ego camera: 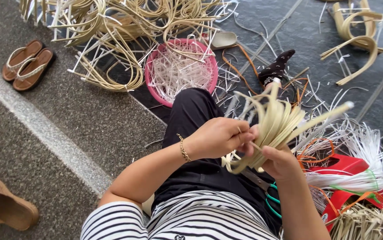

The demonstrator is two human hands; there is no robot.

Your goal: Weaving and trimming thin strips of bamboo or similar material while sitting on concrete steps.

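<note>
We have a bundle of flat pale strips (275, 125) in hand above our lap, its strips fanning up and to the right, with the gathered lower end pinched at about mid-frame. Our right hand (282, 162) closes its grip around that lower end from beneath, fingers wrapped tight on the strips, while our left hand (220, 137) comes in from the side with thumb and fingers pinched on one or two strips at the fan's base (just which strand it has, we cannot tell). As we judge it, the work is at an early stage: the strips are collected and held together but stand loose and splayed, with no woven or bound section showing anywhere on the bundle, so nearly all the forming is left. Teal-handled scissors (267, 194) lie on our lap just below the right hand, untouched. Beside our right leg a red stool (340, 165) carries a sheaf of white strands (351, 180), with orange strands looped over it. Ahead of our knees a pink basket (150, 73) holds a tangle of thin white offcuts, and beyond it a big heap of curved cane (111, 26) spreads over the dark floor. A pair of sandals (27, 64) rests on the grey mat to the left, well apart from the work.
</note>
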